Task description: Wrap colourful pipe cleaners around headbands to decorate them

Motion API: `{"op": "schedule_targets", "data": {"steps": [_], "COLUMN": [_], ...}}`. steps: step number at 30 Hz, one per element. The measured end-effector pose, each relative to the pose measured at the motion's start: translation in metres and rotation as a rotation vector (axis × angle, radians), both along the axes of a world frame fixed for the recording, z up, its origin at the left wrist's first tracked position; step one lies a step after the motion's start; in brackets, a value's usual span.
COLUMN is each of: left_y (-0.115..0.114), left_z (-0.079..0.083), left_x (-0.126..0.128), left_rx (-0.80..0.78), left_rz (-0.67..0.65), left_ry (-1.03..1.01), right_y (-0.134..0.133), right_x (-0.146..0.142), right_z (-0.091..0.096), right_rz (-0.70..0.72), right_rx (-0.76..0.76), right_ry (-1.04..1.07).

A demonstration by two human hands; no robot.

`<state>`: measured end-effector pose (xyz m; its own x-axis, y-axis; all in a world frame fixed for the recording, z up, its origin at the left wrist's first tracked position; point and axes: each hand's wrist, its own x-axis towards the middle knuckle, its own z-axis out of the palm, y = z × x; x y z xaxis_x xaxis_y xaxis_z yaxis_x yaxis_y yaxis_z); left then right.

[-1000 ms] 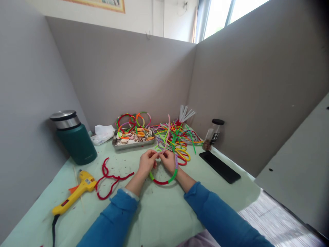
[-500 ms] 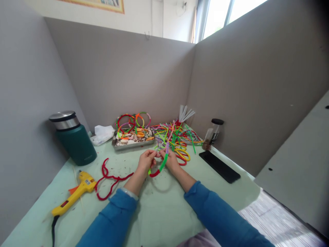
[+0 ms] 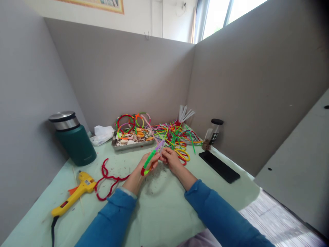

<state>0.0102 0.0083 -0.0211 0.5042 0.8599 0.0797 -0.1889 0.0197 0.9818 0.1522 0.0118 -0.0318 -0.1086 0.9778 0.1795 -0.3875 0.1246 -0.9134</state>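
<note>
Fuzzy ring: The fuzzy ring (image 3: 149, 159), green, red and purple, is up over the near-middle part of the table (image 3: 164, 212), between the hands. It has just turned. A second ago its round hole showed; now we see it from its thin side, leaning over the left hand.
Pink end: The long pink end (image 3: 153, 132) has swung from the right to the left, and points to the far side by the shell tray (image 3: 133, 146). I think the turn helps the fingers get around the spot where the ends meet, which does not look done yet.
Left hand: The left hand (image 3: 154, 162) has its grip pinched on the ring, fingers bent in.
Right hand: The right hand (image 3: 171, 158) has its fingertips close together, right by the ring. I cannot tell if its grip is nipping it.
</note>
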Motion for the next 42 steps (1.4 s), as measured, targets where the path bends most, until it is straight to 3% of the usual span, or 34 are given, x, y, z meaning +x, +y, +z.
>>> {"op": "schedule_targets", "data": {"steps": [9, 15, 23, 33, 37, 40, 42], "left_y": [0.000, -0.013, -0.018, -0.005, 0.003, 0.004, 0.002], "left_z": [-0.002, 0.014, 0.025, 0.012, 0.001, -0.003, -0.003], "left_x": [-0.001, -0.003, 0.007, 0.003, 0.005, 0.008, 0.009], "left_rx": [0.011, 0.020, -0.077, -0.121, -0.112, -0.065, -0.017], "left_rz": [-0.093, -0.114, 0.020, 0.322, 0.505, 0.503, 0.475], "left_ry": [0.094, 0.123, 0.092, 0.020, 0.104, 0.233, 0.318], "right_y": [-0.001, -0.004, 0.000, 0.002, -0.001, -0.003, -0.004], "right_x": [-0.001, -0.001, -0.001, -0.007, -0.007, -0.006, -0.006], "right_z": [0.003, 0.005, 0.006, -0.002, 0.000, 0.003, 0.003], "right_rz": [0.154, 0.208, 0.205, 0.003, -0.132, -0.188, -0.136], "right_rx": [-0.029, -0.080, -0.129, -0.037, 0.019, 0.072, 0.101], "right_ry": [0.108, 0.148, 0.120, -0.097, -0.229, -0.267, -0.277]}}
